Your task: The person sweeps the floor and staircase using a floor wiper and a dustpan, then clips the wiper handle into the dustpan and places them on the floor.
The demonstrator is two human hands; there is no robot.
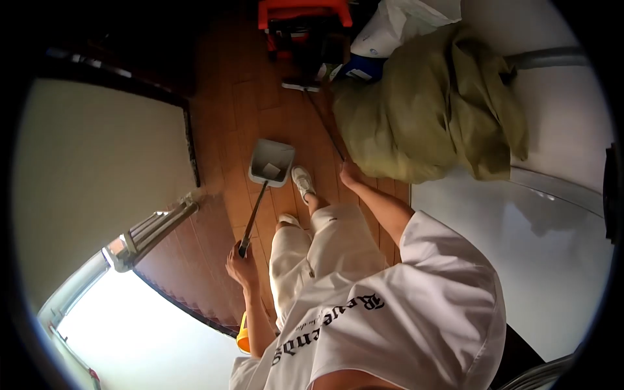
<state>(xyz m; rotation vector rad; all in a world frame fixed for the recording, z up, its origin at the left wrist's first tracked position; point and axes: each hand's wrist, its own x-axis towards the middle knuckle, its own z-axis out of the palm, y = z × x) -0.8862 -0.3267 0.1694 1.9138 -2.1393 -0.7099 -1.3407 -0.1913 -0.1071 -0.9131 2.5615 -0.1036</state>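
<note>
My left hand [242, 265] is closed around the dark handle of a long-handled dustpan [256, 177]. The grey pan rests on the wooden floor ahead of my feet, and a small pale piece [272, 169] lies inside it. My right hand [350, 175] grips the thin dark stick of a broom [301, 85]. Its pale head reaches the floor far ahead, near the red-framed item. The broom's stick passes close beside the olive cloth cover.
A large olive cloth-covered bulk [422, 117] stands on the right. Beyond it are a white bag [390, 32] and a red-framed item [305, 10]. A folded metal rack [153, 231] is at left, and something yellow [243, 335] stands by my left forearm.
</note>
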